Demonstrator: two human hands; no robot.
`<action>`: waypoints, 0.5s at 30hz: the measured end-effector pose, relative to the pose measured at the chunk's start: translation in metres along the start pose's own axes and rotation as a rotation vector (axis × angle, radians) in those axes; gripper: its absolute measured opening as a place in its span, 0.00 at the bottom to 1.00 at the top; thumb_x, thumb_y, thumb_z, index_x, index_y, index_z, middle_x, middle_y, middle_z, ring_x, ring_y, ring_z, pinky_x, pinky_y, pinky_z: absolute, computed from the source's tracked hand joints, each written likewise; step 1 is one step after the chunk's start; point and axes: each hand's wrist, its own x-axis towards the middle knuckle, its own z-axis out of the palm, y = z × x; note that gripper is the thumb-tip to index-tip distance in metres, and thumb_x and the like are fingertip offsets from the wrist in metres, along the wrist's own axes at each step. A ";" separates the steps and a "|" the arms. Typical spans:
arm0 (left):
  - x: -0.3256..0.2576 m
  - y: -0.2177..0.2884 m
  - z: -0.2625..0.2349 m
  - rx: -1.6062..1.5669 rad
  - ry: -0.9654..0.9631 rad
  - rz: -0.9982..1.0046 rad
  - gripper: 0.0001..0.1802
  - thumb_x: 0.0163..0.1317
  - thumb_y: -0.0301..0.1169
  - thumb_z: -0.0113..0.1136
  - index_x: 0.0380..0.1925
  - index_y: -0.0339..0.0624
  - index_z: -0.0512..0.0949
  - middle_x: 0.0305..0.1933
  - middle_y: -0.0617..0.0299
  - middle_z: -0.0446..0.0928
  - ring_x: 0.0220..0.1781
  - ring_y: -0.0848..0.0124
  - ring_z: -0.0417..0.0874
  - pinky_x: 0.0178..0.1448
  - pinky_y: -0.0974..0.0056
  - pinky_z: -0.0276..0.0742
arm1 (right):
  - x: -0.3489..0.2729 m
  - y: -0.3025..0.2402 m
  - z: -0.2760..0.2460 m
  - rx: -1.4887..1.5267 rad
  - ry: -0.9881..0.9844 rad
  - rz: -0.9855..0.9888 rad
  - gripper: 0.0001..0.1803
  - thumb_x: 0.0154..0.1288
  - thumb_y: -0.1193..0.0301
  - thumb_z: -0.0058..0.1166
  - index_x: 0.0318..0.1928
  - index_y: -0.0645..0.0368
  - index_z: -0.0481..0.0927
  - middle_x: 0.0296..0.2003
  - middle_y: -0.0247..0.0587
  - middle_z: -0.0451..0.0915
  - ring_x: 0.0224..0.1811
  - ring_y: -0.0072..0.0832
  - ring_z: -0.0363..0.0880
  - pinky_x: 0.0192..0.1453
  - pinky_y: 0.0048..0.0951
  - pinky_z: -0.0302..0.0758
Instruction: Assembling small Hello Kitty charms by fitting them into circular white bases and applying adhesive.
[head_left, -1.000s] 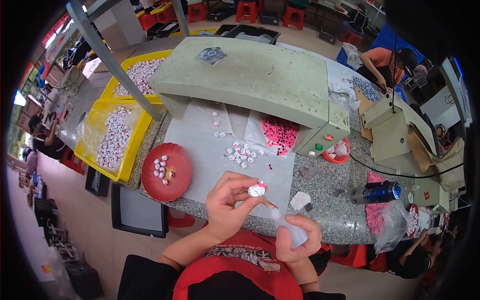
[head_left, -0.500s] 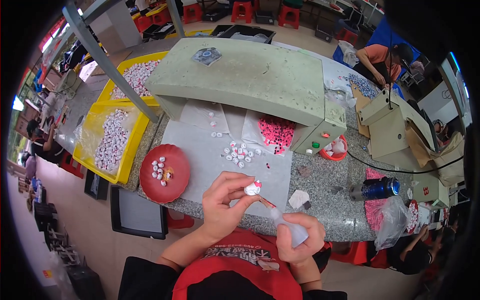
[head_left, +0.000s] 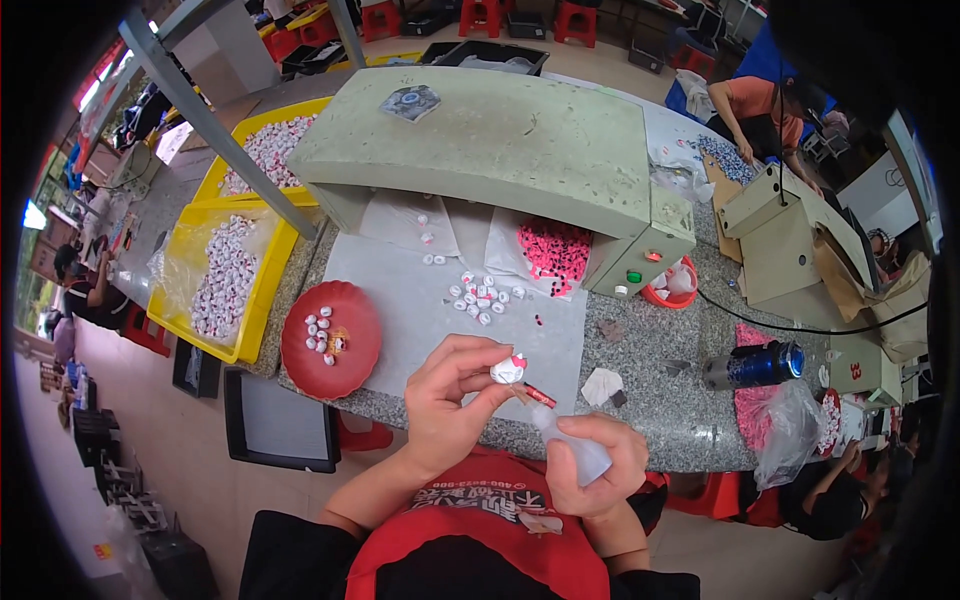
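Between the thumb and fingertips of my left hand (head_left: 440,400) is a small white rounded piece (head_left: 507,371) with a pink-red patch on its upper side. My right hand (head_left: 617,468) is wrapped round a translucent white squeeze bottle (head_left: 590,460). The bottle has a red-wrapped nozzle (head_left: 540,396), which points up and left, close below the piece. Whether its tip touches the piece, I cannot tell. Beyond my hands, several similar white pieces (head_left: 484,296) lie on a white sheet (head_left: 400,290). Pink and black bits (head_left: 552,250) are heaped farther back.
A red scalloped bowl (head_left: 350,372) with white pieces stands at left, beside filled yellow trays (head_left: 246,342). A pale metal housing (head_left: 480,130) arches over the sheet. At right are an orange basket (head_left: 668,299), a blue can-like container (head_left: 765,364) and a cable (head_left: 800,325). Co-workers sit around.
Both hands keep their holds, and the bottle's nozzle has shifted slightly against the white piece. At the back right, a co-worker has moved their arms. The whole view has shifted a little.
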 end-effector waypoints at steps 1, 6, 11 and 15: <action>0.000 0.000 0.000 -0.003 0.006 -0.005 0.17 0.46 0.08 0.54 0.39 0.25 0.71 0.44 0.53 0.65 0.45 0.63 0.77 0.44 0.66 0.80 | 0.000 0.000 0.000 0.000 -0.004 -0.020 0.13 0.40 0.79 0.57 0.31 0.64 0.75 0.21 0.39 0.77 0.16 0.30 0.75 0.22 0.25 0.72; -0.001 0.001 -0.002 -0.038 0.003 -0.028 0.18 0.46 0.08 0.54 0.40 0.26 0.70 0.45 0.51 0.67 0.46 0.61 0.76 0.47 0.65 0.79 | -0.001 -0.003 -0.005 0.001 -0.035 0.008 0.12 0.40 0.79 0.57 0.31 0.64 0.74 0.21 0.39 0.77 0.16 0.30 0.75 0.22 0.25 0.72; 0.001 0.007 -0.002 -0.204 0.004 -0.225 0.20 0.47 0.09 0.54 0.43 0.27 0.69 0.45 0.47 0.72 0.47 0.58 0.77 0.48 0.63 0.78 | -0.005 -0.002 -0.009 -0.013 0.015 0.044 0.13 0.40 0.79 0.57 0.31 0.64 0.74 0.21 0.40 0.77 0.17 0.30 0.75 0.22 0.24 0.72; 0.001 0.005 -0.003 -0.264 -0.009 -0.286 0.19 0.47 0.11 0.54 0.43 0.28 0.69 0.43 0.47 0.74 0.46 0.58 0.78 0.46 0.63 0.78 | -0.006 -0.001 -0.007 0.023 0.029 0.029 0.13 0.40 0.80 0.57 0.32 0.65 0.74 0.21 0.39 0.77 0.16 0.30 0.75 0.21 0.24 0.71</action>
